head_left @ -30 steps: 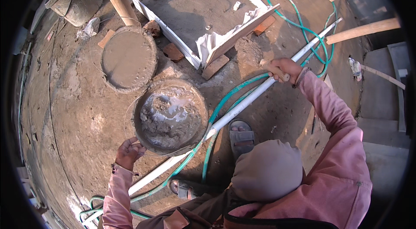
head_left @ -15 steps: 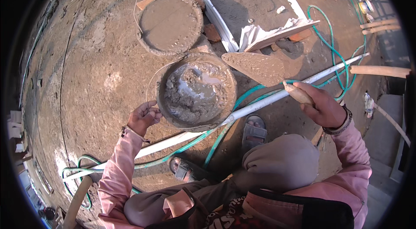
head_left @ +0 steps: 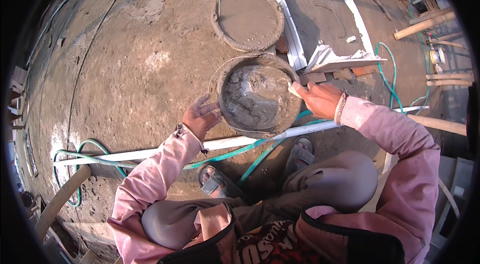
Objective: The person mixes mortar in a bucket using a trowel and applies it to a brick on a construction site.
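Observation:
A round bucket (head_left: 225,71) with a thin wire handle (head_left: 220,65) stands in front of me, partly filled with wet grey mortar (head_left: 255,94). At its left side is my left hand (head_left: 200,116), open, its fingers apart and their tips against or very near the outer wall. My right hand (head_left: 320,98) reaches over the right rim, closed round a trowel handle (head_left: 295,90). The trowel's blade is down in the bucket and hard to tell from the mortar.
Behind stands a second bucket (head_left: 250,16) of smoother grey mix. A white-edged frame (head_left: 290,24) lies at its right, near bricks (head_left: 364,70). A white pipe (head_left: 225,143) and a green hose (head_left: 255,161) cross the ground before my sandals (head_left: 217,184).
My right hand has brought the trowel left from beside the bucket into it. My left hand's fingers have spread at the bucket's side. The view has shifted left.

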